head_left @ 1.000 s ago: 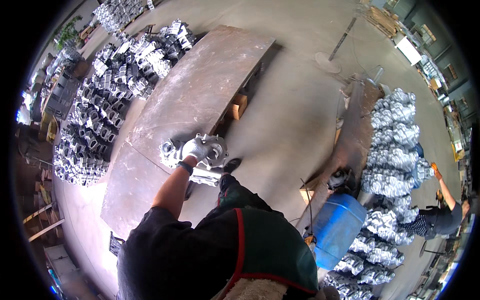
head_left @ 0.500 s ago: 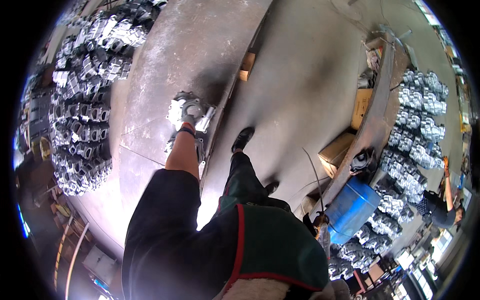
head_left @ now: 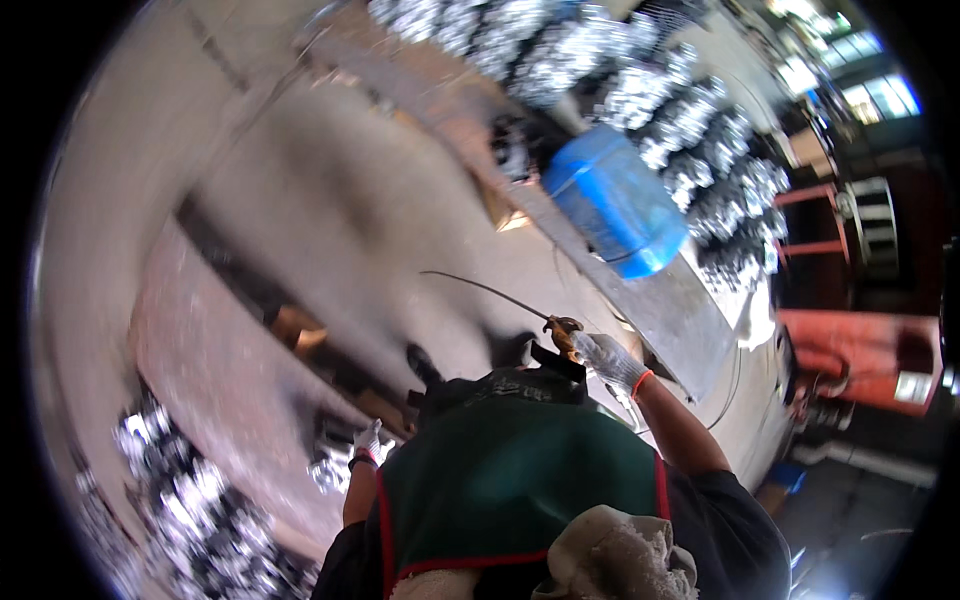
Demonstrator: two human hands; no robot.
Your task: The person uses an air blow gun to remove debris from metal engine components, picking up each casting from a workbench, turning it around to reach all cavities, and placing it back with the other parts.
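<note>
My right hand (head_left: 608,360), in a pale knit glove with an orange band at the wrist, is closed round a blow gun (head_left: 566,338). The gun has a brownish body and a long, thin, curved tube pointing up and left. My left hand (head_left: 368,440), gloved and with a dark band at the wrist, is low on the left beside a silvery metal casting (head_left: 328,468) on the metal-topped table (head_left: 215,365). Motion smears its fingers, and I cannot tell whether they grip the casting.
Beyond my right hand a blue drum (head_left: 620,200) lies on a long bench (head_left: 670,318). Heaps of castings (head_left: 560,60) stand behind it, with more castings (head_left: 205,500) at the lower left. A red cabinet (head_left: 860,350) is at the right. A small box (head_left: 298,330) sits by the table edge.
My view has swung round to the right, so the drum and bench now lie ahead. My right hand has come into view on the blow gun. The left hand appears lower and nearer my body.
</note>
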